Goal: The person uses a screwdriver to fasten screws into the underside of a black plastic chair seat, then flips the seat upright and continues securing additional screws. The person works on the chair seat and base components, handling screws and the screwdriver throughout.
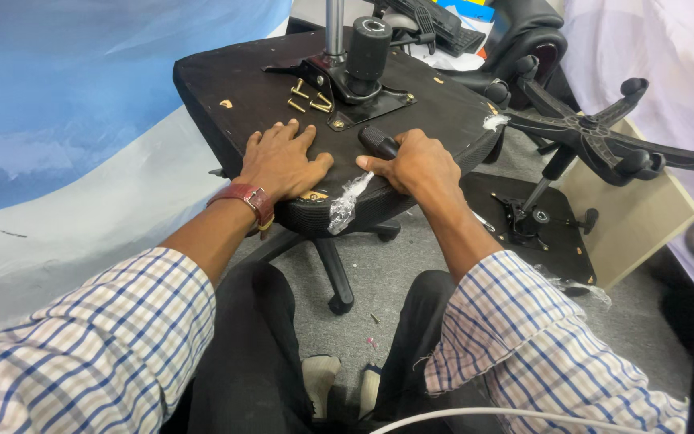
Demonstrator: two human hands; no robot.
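Hands apart on the upturned seat [234, 88]: left hand [283, 161] flat, right hand [415, 165] seemingly gripping a black handle [377, 141], grey carpet [411, 265] below.

packages: beige cardboard box [644, 217] | right, under black chair base [596, 137]

Bright, even indoor light with soft shadows, sharp centre, wide-angle bending at the edges, blurred dark object at far right
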